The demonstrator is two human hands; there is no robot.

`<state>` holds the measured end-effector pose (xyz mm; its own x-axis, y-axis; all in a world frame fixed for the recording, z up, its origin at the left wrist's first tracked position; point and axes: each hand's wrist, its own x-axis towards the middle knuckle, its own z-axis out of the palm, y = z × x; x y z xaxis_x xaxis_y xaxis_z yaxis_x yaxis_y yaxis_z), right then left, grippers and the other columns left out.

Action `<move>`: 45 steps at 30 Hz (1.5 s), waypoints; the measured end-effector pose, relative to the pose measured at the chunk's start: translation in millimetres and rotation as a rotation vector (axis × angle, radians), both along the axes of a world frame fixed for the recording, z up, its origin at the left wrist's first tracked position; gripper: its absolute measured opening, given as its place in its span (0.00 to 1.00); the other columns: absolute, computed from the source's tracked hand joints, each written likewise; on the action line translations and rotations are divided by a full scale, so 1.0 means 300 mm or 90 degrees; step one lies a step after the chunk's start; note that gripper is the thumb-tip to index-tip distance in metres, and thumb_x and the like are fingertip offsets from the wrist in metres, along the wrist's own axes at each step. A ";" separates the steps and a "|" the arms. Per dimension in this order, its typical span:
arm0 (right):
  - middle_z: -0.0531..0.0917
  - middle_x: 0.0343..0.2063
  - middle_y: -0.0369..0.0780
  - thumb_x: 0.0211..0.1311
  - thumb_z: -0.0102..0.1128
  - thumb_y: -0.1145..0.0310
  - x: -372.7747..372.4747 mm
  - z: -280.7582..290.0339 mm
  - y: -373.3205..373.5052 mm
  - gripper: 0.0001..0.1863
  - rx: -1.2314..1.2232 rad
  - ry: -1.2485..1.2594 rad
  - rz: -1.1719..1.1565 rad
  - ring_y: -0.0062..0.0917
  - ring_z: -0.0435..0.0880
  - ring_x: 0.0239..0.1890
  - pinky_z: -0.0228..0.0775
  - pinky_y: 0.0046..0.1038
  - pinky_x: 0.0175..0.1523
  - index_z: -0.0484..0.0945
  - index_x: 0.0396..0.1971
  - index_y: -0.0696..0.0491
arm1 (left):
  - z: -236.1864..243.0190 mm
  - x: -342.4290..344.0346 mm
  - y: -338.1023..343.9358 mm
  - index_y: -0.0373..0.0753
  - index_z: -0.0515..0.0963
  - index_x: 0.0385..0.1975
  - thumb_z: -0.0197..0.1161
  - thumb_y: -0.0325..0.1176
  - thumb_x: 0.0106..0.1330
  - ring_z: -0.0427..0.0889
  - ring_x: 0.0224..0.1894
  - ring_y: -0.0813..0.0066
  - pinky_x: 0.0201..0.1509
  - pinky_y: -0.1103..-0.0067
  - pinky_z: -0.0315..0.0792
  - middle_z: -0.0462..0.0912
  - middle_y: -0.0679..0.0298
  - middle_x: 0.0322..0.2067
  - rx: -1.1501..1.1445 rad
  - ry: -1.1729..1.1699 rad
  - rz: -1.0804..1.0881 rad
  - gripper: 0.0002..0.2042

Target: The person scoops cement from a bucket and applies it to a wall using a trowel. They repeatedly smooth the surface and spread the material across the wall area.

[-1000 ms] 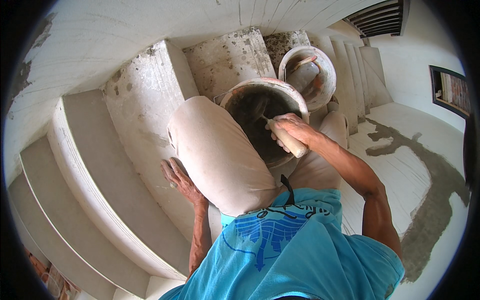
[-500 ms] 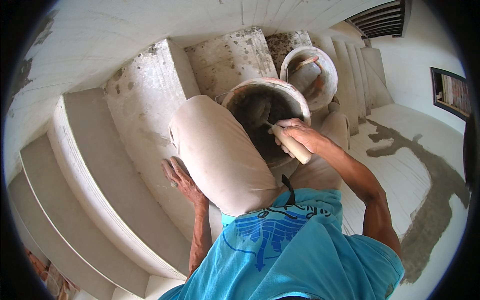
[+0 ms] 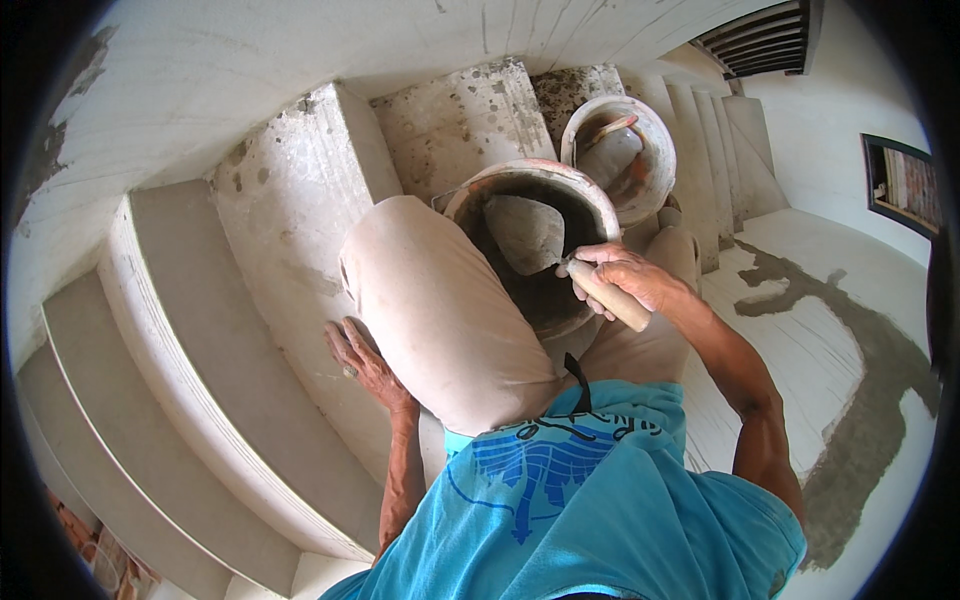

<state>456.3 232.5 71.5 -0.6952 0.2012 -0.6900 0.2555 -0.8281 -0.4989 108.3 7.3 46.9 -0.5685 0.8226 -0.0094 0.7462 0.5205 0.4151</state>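
Note:
My right hand [image 3: 618, 277] is closed round the pale wooden handle of a trowel [image 3: 524, 234]. The trowel's grey blade shows in full, held over the dark inside of a bucket [image 3: 603, 207] that stands between my knees. Wet grey mortar [image 3: 545, 308] coats the bucket's inside; how deep it lies I cannot tell. My left hand [image 3: 364, 357] rests flat on a stair step [image 3: 290, 270] beside my left thigh, fingers stretched out and holding nothing. A ring sits on one of its fingers.
Behind the mortar bucket stands a second bucket [image 3: 655, 160] with a tool and greyish contents. Steps [image 3: 240, 300] descend at the left, and more steps [image 3: 700, 160] lie at the far right. A wet grey streak [image 3: 870, 400] marks the pale surface at right. A plastered wall [image 3: 250, 70] runs behind.
The trowel has risen out of the bucket's dark inside, so its blade is now plainly visible. My right hand has shifted slightly right. My left hand stays put.

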 end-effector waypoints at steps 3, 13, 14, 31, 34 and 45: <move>0.80 0.32 0.40 0.59 0.50 0.69 0.016 0.028 0.018 0.25 0.024 -0.014 0.032 0.21 0.80 0.24 0.75 0.24 0.28 0.76 0.56 0.60 | -0.006 -0.001 -0.005 0.48 0.51 0.79 0.56 0.66 0.68 0.45 0.79 0.43 0.78 0.50 0.54 0.46 0.48 0.78 0.003 0.007 0.001 0.45; 0.83 0.30 0.42 0.53 0.65 0.49 0.089 0.075 0.025 0.37 0.135 0.087 -0.029 0.19 0.79 0.23 0.74 0.22 0.30 0.78 0.56 0.63 | 0.011 -0.022 -0.027 0.41 0.54 0.78 0.54 0.65 0.70 0.48 0.78 0.39 0.77 0.50 0.53 0.47 0.42 0.77 -0.040 -0.019 0.002 0.44; 0.84 0.31 0.43 0.53 0.68 0.48 0.092 0.072 0.026 0.38 0.106 0.089 -0.070 0.18 0.78 0.22 0.74 0.21 0.29 0.77 0.56 0.63 | 0.022 -0.015 -0.022 0.40 0.55 0.77 0.53 0.65 0.70 0.49 0.78 0.38 0.77 0.50 0.53 0.47 0.40 0.77 -0.033 -0.034 0.003 0.44; 0.75 0.36 0.43 0.52 0.60 0.67 -0.003 0.400 0.462 0.28 0.560 0.218 -0.650 0.26 0.78 0.29 0.80 0.35 0.31 0.68 0.54 0.59 | 0.159 0.005 0.025 0.35 0.58 0.75 0.40 0.68 0.71 0.52 0.77 0.40 0.78 0.48 0.46 0.53 0.43 0.76 -0.032 0.018 -0.069 0.45; 0.76 0.35 0.43 0.52 0.57 0.71 -0.030 0.443 0.477 0.27 0.584 0.171 -0.670 0.25 0.78 0.24 0.77 0.31 0.26 0.68 0.54 0.59 | 0.165 0.019 0.028 0.36 0.58 0.76 0.39 0.69 0.70 0.52 0.77 0.41 0.79 0.49 0.46 0.53 0.44 0.76 -0.039 0.028 -0.049 0.45; 0.76 0.25 0.37 0.57 0.50 0.71 -0.101 0.473 0.552 0.25 0.688 0.049 -0.720 0.18 0.75 0.20 0.72 0.25 0.24 0.72 0.57 0.58 | 0.084 -0.012 -0.014 0.39 0.59 0.76 0.38 0.60 0.75 0.50 0.78 0.45 0.80 0.53 0.45 0.54 0.47 0.77 -0.030 0.041 -0.038 0.37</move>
